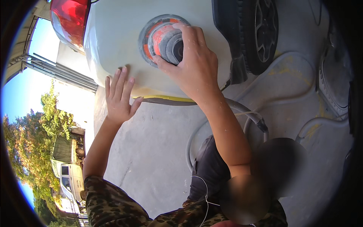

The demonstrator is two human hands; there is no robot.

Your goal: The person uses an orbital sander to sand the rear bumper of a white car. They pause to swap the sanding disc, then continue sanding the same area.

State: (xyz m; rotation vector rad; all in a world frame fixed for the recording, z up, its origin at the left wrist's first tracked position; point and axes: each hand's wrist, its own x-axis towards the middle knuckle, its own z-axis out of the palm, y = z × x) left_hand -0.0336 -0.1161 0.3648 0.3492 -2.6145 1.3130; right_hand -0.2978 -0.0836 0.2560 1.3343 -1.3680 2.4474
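Observation:
My right hand (198,62) is closed round a round sander (158,39) with a worn orange and grey body. The sander's disc lies against the pale rear bumper (115,41) of a car; my palm hides part of the tool. To its lower left, my left hand (120,94) rests open on the bumper near its lower edge, fingers spread and holding nothing. A strip of yellow tape (162,98) runs along that edge between my two arms.
A red tail light (70,20) sits at upper left, and a black wheel (261,38) at upper right. Grey hoses (191,145) loop over the concrete floor (151,151) beside my leg. A truck (70,170) and trees stand outside at left.

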